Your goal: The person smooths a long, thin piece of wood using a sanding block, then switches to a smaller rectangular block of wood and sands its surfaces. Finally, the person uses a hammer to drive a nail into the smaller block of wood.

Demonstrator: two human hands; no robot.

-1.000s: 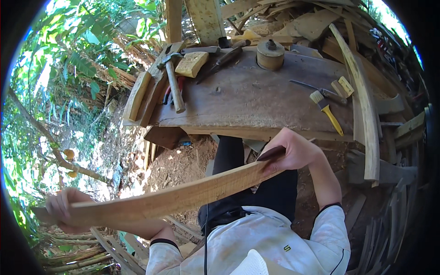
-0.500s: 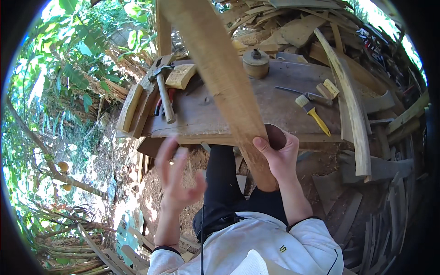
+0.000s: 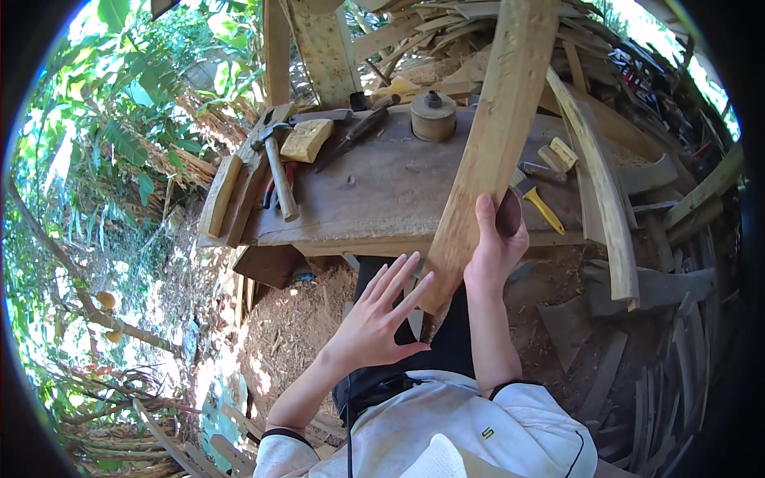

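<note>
A long wooden board point(image 3: 488, 135) slants up and away from my lap, its top leaning right past the bench. My right hand point(image 3: 494, 259) grips its right edge, thumb lying on the broad face. Against that same hand is a dark brown curled piece point(image 3: 508, 213), possibly sandpaper; its kind is hard to make out. My left hand point(image 3: 384, 311) is open with fingers spread, beside the board's lower left edge; whether the fingertips touch it I cannot tell. The board's lower end sits close to my legs.
On the wooden bench point(image 3: 358, 187) lie a hammer point(image 3: 280, 171), a chisel-like tool point(image 3: 355, 137), wood blocks point(image 3: 307, 141), a paintbrush point(image 3: 542, 205) and a round container point(image 3: 433, 117). A long curved strip of wood point(image 3: 602, 191) leans at the right. Scrap wood is heaped behind.
The board's top has swung from leaning left to leaning right, with my right hand still on it. My left hand has come rightward, close to the board's lower end.
</note>
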